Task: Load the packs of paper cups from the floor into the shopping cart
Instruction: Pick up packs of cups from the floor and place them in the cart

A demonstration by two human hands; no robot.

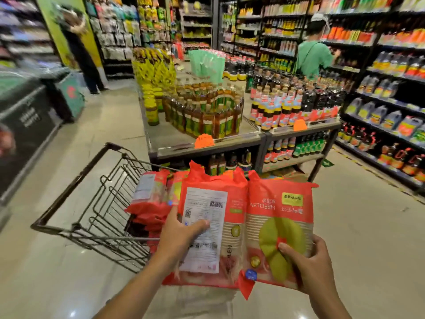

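While hand-gripped, glossy crinkled packs (243, 226)

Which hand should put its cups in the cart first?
Probably the left hand. Its pack with the white label sits right beside the shopping cart, next to the packs already inside. The right hand holds its pack farther from the cart.

A supermarket aisle is shown. Stocked shelves (388, 93) line the walls, bottled goods (with orange price tags (203, 141)) fill a central display table (207, 148).
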